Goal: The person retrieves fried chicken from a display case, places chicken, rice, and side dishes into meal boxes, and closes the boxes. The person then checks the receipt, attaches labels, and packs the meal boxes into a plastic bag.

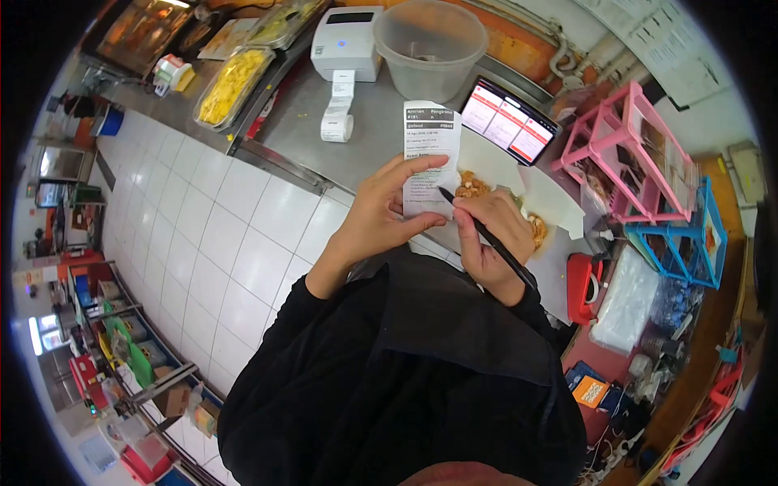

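Observation:
A printed order receipt (421, 190) is held up in front of me by my left hand (379, 209), thumb and fingers closed on its edges. My right hand (496, 235) grips a black pen (504, 253), its tip close to the lower right of the paper; I cannot tell whether it touches. Behind the right hand, open white food boxes (559, 198) hold pieces of browned, fried-looking food (472, 185). The hand covers part of them.
A white label printer (347, 44) with a curling paper strip (338, 113) stands beside a translucent bucket (429, 49). A lit tablet (509, 120) leans behind the boxes. Pink (628, 154) and blue (689, 235) racks stand right. Left sits a tray of yellow food (233, 87).

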Available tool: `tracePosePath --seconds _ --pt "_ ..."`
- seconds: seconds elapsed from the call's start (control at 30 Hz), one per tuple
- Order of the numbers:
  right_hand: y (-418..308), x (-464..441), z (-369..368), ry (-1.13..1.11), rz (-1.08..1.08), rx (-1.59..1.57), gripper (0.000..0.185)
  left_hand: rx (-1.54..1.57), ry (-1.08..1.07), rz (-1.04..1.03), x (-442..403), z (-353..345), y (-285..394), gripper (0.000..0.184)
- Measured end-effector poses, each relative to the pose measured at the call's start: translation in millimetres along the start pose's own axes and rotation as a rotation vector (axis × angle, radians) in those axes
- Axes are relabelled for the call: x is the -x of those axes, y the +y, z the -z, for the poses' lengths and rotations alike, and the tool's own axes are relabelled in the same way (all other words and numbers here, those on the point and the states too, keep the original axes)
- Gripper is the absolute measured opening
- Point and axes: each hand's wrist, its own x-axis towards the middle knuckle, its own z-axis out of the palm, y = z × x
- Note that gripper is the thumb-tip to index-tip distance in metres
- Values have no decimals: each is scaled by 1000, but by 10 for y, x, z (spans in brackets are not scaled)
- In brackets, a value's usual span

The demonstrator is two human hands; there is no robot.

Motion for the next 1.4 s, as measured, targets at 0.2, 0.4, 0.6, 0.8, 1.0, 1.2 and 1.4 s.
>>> tracePosePath --seconds 0.2,0.4,0.6,0.8,1.0,1.2,1.4 --pt "2 63 335 0 -26 43 17 33 -108 15 -163 -305 0 65" --pt "23 220 813 -55 -84 103 15 10 -175 -27 -360 -731 -116 67" --pt "184 376 1264 -27 -134 198 11 143 -259 5 -539 -1237 -130 66" --pt "690 854 2176 252 -249 402 5 -139 -230 -88 -816 -1554 -404 57" --pt "1245 2287 3593 -453 -1207 1200 23 -766 -68 -283 -1918 -1160 -1260 31" --pt "1925 2719 3520 -682 -723 1315 16 -1085 -131 -392 -2703 -1129 -2991 17" --pt "2687 2568 3672 -864 -735 940 23 -764 268 -77 -1794 -1178 -1867 12"
